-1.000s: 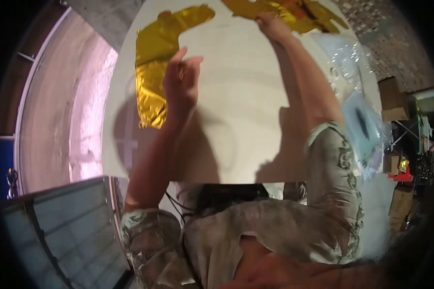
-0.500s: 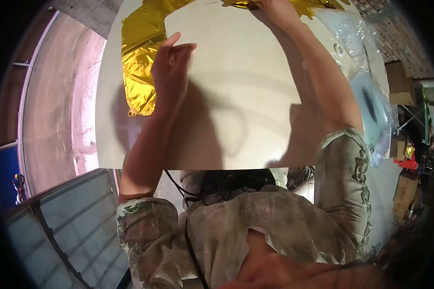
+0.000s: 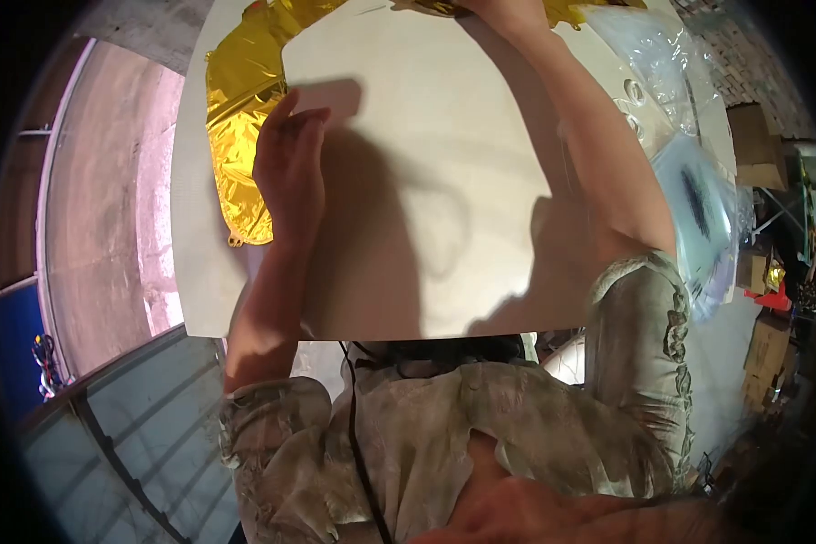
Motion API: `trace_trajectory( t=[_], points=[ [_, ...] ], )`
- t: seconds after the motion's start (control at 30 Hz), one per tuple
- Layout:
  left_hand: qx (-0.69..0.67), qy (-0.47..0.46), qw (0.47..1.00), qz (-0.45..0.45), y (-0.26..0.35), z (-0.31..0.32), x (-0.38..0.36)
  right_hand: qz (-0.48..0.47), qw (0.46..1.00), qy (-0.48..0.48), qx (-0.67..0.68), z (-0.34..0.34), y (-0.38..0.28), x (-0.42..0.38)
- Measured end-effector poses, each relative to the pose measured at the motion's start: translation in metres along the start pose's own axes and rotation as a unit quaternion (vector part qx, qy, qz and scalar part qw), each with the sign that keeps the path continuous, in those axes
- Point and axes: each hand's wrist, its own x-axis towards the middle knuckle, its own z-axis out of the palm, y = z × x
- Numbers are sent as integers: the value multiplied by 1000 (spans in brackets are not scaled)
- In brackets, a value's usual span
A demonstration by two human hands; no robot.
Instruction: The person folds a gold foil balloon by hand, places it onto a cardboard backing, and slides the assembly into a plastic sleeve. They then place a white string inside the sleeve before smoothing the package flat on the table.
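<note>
A flat gold foil piece (image 3: 238,163), which looks like an uninflated foil balloon with a small holed tab at its lower end, curves along the left and top of a pale board (image 3: 408,109). My left hand (image 3: 290,168) is beside its inner edge, fingers loosely bent and apart, with nothing visible in them. At the top edge of the view, my right hand (image 3: 510,16) reaches to more gold foil (image 3: 440,7). Its fingertips are mostly cut off, so whether they grip the foil is hidden.
Clear plastic bags (image 3: 694,204) lie along the board's right side. Cardboard boxes (image 3: 757,150) stand beyond on the right, near a red object (image 3: 771,297). A glazed metal frame (image 3: 122,444) is at lower left. A dark cable (image 3: 363,444) hangs down my front.
My left hand has moved left and down in view, closer to the foil's lower part. The right hand has shifted slightly left and up. The board and foil also shift with the camera.
</note>
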Motion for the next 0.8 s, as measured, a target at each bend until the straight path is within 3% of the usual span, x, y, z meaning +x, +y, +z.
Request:
trace_trajectory(
  t=[0.13,0.2,0.47,0.57,0.6,0.67,0.73,0.8],
  points=[
    [24,-5,1000,14,0,1,-2,16,999,0,-39,-7,-10,-1],
    [21,-14,999,33,-4,2,0,12,998,-50,-35,-8,-7,-2],
    [31,-42,997,62,-7,5,-3,-25,999,25,29,5,-18,-8],
    [103,-47,993,38,-4,12,-6,19,997,26,72,-10,-28,-5],
    [99,-46,993,49,-4,14,-6,13,997,37,70,-9,-26,-2],
    [234,-95,956,149,-4,17,-9,-24,989,82,124,-5,-25,-2],
    [249,-133,937,205,-6,19,-8,-28,990,67,118,-6,-21,3],
    [261,-164,916,256,8,27,-4,-96,991,-2,94,-17,-28,5]
  ],
)
